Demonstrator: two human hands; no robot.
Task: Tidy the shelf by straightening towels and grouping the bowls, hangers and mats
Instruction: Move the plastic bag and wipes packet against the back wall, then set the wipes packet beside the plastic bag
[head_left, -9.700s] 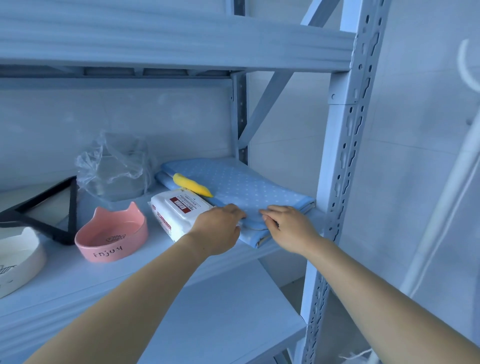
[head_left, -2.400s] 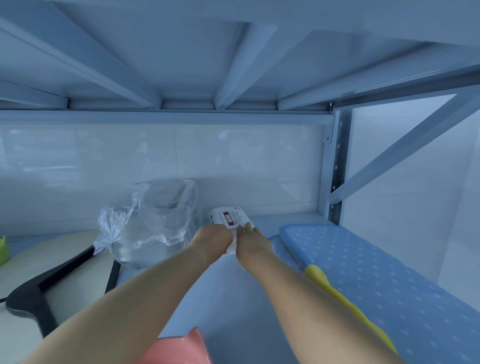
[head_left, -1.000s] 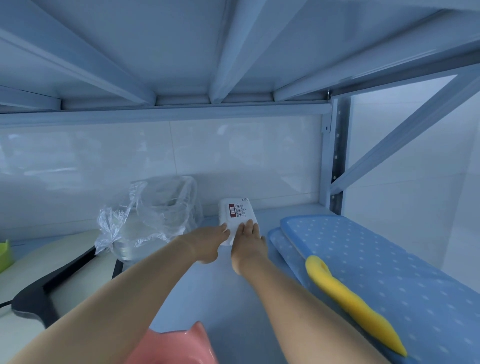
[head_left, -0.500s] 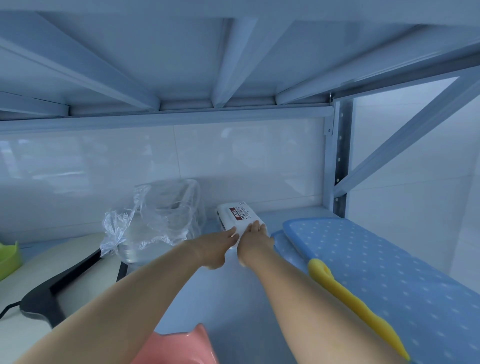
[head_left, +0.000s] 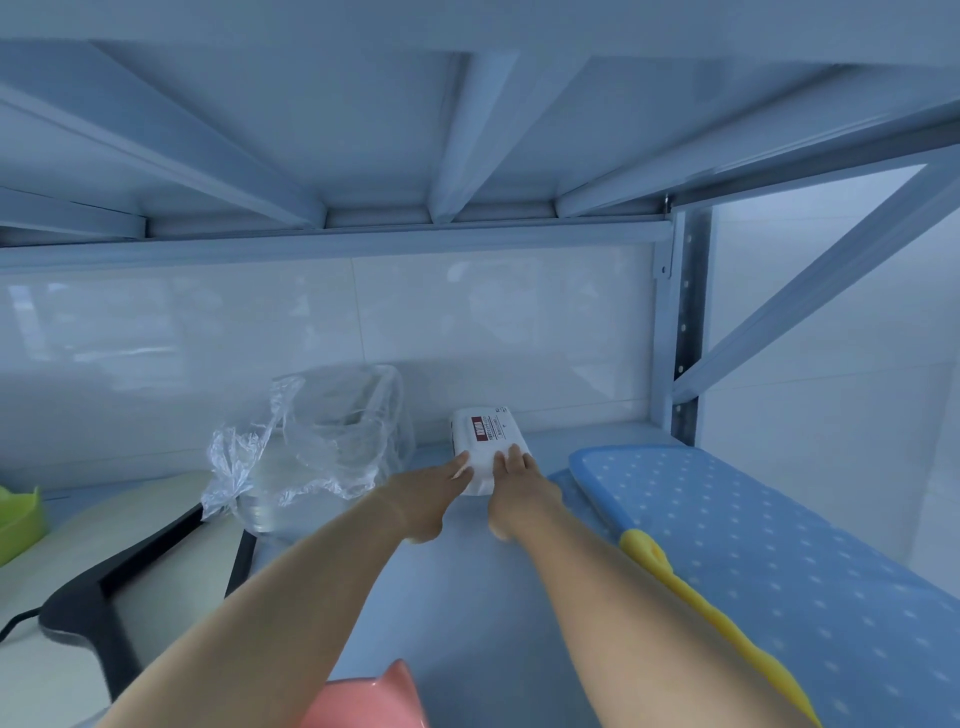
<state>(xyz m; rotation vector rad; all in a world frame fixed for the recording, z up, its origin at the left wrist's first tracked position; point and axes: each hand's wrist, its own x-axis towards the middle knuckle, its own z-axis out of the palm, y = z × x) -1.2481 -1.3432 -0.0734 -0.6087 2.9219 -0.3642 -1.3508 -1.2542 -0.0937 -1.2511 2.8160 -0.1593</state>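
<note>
Both grips have straight fingers and clasp nothing. The left grip (head_left: 426, 493) touches the near left corner of the white pack (head_left: 485, 431), and the right grip (head_left: 514, 493) presses on its near right end. The pack lies flat at the back of the shelf (head_left: 457, 597). A clear bag (head_left: 322, 441) stands at its 9 o'clock. The folded blue towel (head_left: 753, 530) lies at its 4 o'clock with a yellow strip (head_left: 691, 597) along its edge. The black hanger (head_left: 104, 587) is at 8 o'clock, the pink bowl (head_left: 369, 701) at 6 and the green bowl (head_left: 18, 519) far out at 9.
</note>
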